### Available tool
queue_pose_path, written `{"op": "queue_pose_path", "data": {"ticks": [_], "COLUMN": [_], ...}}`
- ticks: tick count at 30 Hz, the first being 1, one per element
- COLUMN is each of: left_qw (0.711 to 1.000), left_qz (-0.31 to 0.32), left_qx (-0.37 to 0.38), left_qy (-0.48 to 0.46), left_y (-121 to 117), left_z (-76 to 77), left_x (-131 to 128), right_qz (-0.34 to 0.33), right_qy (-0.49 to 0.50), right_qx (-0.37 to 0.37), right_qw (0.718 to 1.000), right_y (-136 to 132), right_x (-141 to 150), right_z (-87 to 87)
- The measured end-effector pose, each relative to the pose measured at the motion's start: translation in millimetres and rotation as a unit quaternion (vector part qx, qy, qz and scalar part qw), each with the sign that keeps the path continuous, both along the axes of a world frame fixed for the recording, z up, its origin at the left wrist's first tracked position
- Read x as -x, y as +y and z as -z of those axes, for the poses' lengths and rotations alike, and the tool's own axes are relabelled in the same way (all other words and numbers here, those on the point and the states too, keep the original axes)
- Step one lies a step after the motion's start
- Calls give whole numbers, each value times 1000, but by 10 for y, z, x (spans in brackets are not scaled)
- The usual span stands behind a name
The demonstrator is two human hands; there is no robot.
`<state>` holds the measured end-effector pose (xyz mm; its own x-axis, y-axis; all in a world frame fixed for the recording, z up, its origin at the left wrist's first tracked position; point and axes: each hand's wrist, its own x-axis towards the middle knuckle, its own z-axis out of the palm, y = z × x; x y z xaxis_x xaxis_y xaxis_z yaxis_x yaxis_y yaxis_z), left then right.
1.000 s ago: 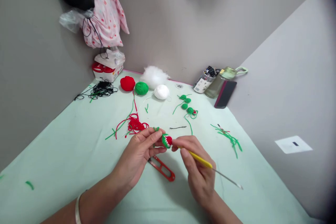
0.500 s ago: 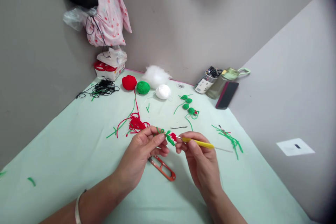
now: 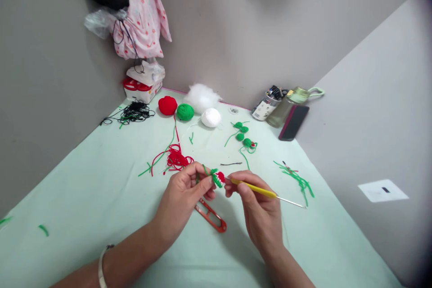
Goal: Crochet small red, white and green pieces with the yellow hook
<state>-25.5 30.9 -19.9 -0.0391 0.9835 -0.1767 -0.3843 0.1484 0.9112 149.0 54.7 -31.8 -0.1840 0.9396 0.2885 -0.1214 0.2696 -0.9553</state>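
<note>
Between thumb and fingers, my left hand (image 3: pixel 189 186) pinches a small crochet piece (image 3: pixel 218 178) with a red middle, a white ring and a green edge. Green yarn runs from it over the left fingers. My right hand (image 3: pixel 258 207) is closed around the yellow handle of a crochet hook (image 3: pixel 253 187). One metal end points at the piece's right side; whether it is inside a stitch I cannot tell. The other end sticks out to the right. Below the left fingers lie orange thread snips (image 3: pixel 212 217), partly hidden by that hand.
Behind the hands are a red yarn tangle (image 3: pixel 177 157), a red yarn ball (image 3: pixel 168 105), a green ball (image 3: pixel 185 112), a white ball (image 3: pixel 211 118) and white stuffing (image 3: pixel 201 98). Small green crochet pieces (image 3: pixel 240 136) and yarn scraps (image 3: pixel 299 180) lie right. A phone (image 3: pixel 294 123) leans by a bottle (image 3: pixel 281 110).
The crochet piece has turned, showing its red middle more roundly. The hook's handle has tilted, its right end now lower. The whole view has shifted slightly.
</note>
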Motion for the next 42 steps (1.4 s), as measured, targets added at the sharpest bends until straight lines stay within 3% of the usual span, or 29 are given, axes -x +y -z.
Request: {"op": "queue_pose_path", "data": {"ticks": [4,11,16,21,28,42], "left_qw": [999,980,977,977,990,965], "left_qz": [49,165,164,160,94,213], "left_qx": [-1,60,79,52,62,55], "left_qy": [-15,-98,-113,-135,-79,-144], "left_y": [-10,23,22,8,-7,16], "left_z": [-14,-37,-33,-63,-39,2], "left_x": [-1,42,80,90,34,100], "right_qz": [-32,-97,-106,-85,-94,-40], "right_qy": [7,103,109,130,126,141], "right_qx": [-5,127,163,216,210,186], "right_qw": [999,982,975,964,965,972], "right_y": [25,86,98,114,78,154], "right_x": [18,47,19,22,67,-65], "right_z": [0,-45,-46,-34,-52,-193]}}
